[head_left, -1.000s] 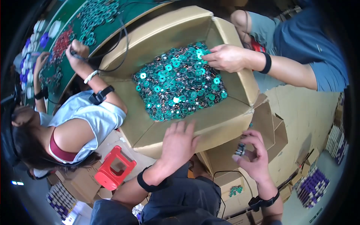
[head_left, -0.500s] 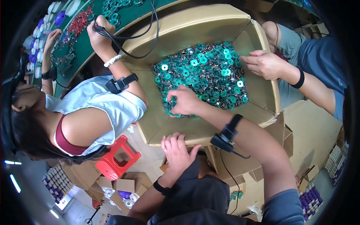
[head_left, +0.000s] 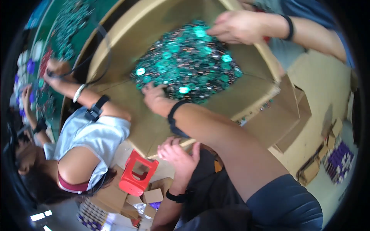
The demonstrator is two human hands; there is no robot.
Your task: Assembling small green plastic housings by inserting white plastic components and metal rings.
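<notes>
A large cardboard box [head_left: 144,133] holds a heap of small green ring-shaped parts [head_left: 181,57] with dark and coppery bits among them. Inside the box, my right hand [head_left: 156,99] reaches to the near left edge of the heap. Its fingers are apart and touch the parts; the picture is blurred there, and I see nothing held. My left hand [head_left: 178,158] lies spread over the box's near rim, empty. Across the heap on the far right, another person's hand [head_left: 239,27] hangs over the parts, its fingertips close to them.
At the left a second person's hand [head_left: 59,71] is by a green table [head_left: 83,36] with heaps of parts, and a black cable [head_left: 104,69] hangs blurred at the box's edge. A red stool [head_left: 135,184] and open cartons [head_left: 111,198] stand lower left. More cardboard [head_left: 275,123] lies right of the box.
The whole view has shifted and turned. My right hand has moved to the heap's near left edge, its fingers less curled. My left hand stays on the rim.
</notes>
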